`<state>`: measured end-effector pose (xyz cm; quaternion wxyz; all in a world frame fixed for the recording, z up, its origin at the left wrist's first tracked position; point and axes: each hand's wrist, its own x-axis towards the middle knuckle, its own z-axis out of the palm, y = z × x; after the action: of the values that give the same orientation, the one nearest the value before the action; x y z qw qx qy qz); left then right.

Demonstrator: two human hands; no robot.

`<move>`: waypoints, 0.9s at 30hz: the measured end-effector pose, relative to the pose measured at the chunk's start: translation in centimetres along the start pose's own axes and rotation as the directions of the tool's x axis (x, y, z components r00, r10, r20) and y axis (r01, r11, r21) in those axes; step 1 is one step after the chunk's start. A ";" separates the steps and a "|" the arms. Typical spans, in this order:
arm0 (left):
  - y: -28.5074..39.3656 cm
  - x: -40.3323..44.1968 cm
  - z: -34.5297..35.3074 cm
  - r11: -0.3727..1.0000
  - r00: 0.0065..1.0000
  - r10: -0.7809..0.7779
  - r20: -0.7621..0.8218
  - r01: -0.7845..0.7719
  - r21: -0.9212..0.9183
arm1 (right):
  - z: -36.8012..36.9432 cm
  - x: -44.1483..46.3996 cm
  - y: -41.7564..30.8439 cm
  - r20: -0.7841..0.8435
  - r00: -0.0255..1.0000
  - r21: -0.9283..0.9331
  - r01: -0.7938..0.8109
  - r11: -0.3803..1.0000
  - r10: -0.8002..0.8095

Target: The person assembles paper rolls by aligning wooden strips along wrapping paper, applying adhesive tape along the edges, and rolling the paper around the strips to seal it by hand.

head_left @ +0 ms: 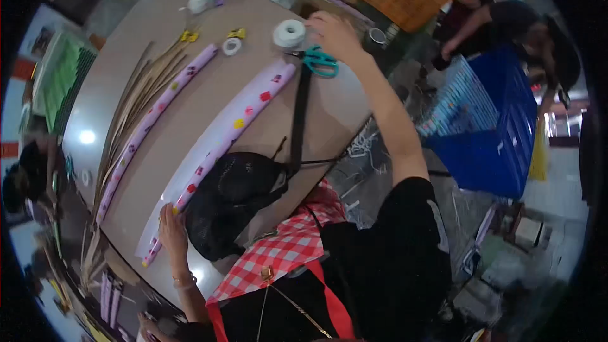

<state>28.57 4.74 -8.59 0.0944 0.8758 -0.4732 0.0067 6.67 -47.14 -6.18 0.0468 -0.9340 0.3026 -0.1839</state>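
Observation:
Across the table lies a long lilac wrapping-sheet roll (239,119) printed with red and yellow shapes. My left hand (172,227) grips its near end, with the fingertips along its edge. My right hand (334,33) is stretched to the far side, fingers apart, beside a white roll of string or tape (289,33); whether it touches the roll is unclear. Teal-handled scissors (320,61) lie just below that hand, by the roll's far end. A black bag (231,193) with a strap (300,120) rests between the lilac roll and my body.
A thinner lilac roll (158,109) and dry brown stalks (130,111) lie to the left. Beyond are a small tape roll (232,46) and another white roll (201,0). A blue crate (500,133) stands off the table's right side. Other people work at both sides.

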 end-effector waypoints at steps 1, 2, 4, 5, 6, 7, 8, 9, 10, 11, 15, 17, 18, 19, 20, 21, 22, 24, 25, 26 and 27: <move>0.4 0.1 -0.4 0.999 1.000 -0.005 0.007 0.005 -0.032 | 0.6 0.3 2.4 0.055 0.996 0.034 0.062 0.997 -0.064; 0.5 0.2 -0.5 0.998 0.998 -0.048 0.037 0.049 -0.038 | 0.4 1.2 2.3 0.107 0.988 0.061 0.106 0.993 -0.112; 0.4 -0.2 -0.6 0.996 0.995 -0.091 0.036 0.091 -0.010 | 1.4 2.3 2.3 0.157 0.980 0.101 0.109 0.989 -0.124; 0.6 0.2 -0.2 0.995 0.994 -0.098 0.054 0.098 0.003 | 0.9 1.8 2.4 0.216 0.972 0.121 0.072 0.990 -0.097; 0.2 -0.1 0.3 0.997 0.996 -0.080 0.035 0.079 0.013 | 1.9 2.0 2.6 0.084 0.976 0.037 0.199 0.979 -0.202; -0.9 -0.4 0.8 0.997 0.997 -0.072 0.029 0.072 0.005 | 1.4 2.5 1.6 0.179 0.967 0.034 0.179 0.983 -0.182; -1.6 -0.5 1.3 0.998 0.998 -0.063 0.028 0.063 -0.002 | 2.5 2.6 1.9 0.135 0.958 0.047 0.247 0.968 -0.251; -1.4 -0.2 1.0 0.999 0.999 -0.023 0.034 0.024 -0.036 | 1.7 2.3 1.0 0.182 0.958 -0.001 0.225 0.974 -0.221; -1.6 -0.3 1.4 0.998 0.999 0.023 0.049 -0.021 -0.058 | 2.8 2.7 1.0 0.197 0.957 -0.009 0.221 0.975 -0.215; -2.1 -0.5 1.6 0.999 0.999 0.037 0.036 -0.036 -0.024 | 3.5 3.0 1.4 0.207 0.953 -0.007 0.229 0.973 -0.223; -2.2 -0.6 1.7 1.000 1.000 0.008 0.001 -0.008 0.030 | 3.2 3.7 0.9 0.228 0.955 0.008 0.193 0.981 -0.189; -1.9 -0.8 1.9 0.999 0.999 -0.030 -0.012 0.030 0.024 | 2.4 3.6 0.7 0.283 0.951 0.116 0.097 0.989 -0.126; -1.4 -0.7 1.6 1.000 1.000 -0.024 -0.018 0.025 0.018 | 1.9 3.4 0.4 0.282 0.949 0.075 0.127 0.989 -0.143; -1.0 -0.5 1.4 1.000 1.000 -0.017 -0.019 0.018 0.014 | 2.3 3.3 0.2 0.287 0.945 0.082 0.141 0.987 -0.159; -0.8 -0.5 1.6 0.999 0.999 -0.034 -0.021 0.034 0.015 | 2.9 3.2 0.3 0.285 0.942 0.002 0.183 0.983 -0.176; -0.8 -0.6 1.6 0.999 0.999 -0.047 -0.009 0.047 0.001 | 3.6 3.3 0.2 0.282 0.938 -0.073 0.230 0.970 -0.201; -0.9 -0.7 1.6 0.998 0.998 -0.068 -0.003 0.068 -0.008 | 4.0 3.5 0.4 0.311 0.920 -0.150 0.294 0.944 -0.237; -1.0 -0.7 1.8 0.994 0.995 -0.104 -0.002 0.104 -0.029 | 4.4 3.6 0.8 0.309 0.891 -0.209 0.405 0.890 -0.333; -0.7 -0.6 1.8 0.993 0.993 -0.115 -0.011 0.114 -0.024 | 4.4 3.8 1.2 0.278 0.881 -0.192 0.442 0.876 -0.383; -0.6 -0.8 1.8 0.993 0.994 -0.100 -0.040 0.097 -0.068 | 3.6 3.9 0.6 0.284 0.883 -0.174 0.430 0.886 -0.373; -0.6 -0.9 1.9 0.995 0.994 -0.093 -0.055 0.090 -0.049 | 2.9 3.8 0.0 0.293 0.886 -0.159 0.416 0.895 -0.360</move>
<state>28.39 5.44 -10.63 0.1286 0.8936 -0.4297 0.0164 10.57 -49.42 -7.67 -0.0547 -0.9909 0.1181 -0.0333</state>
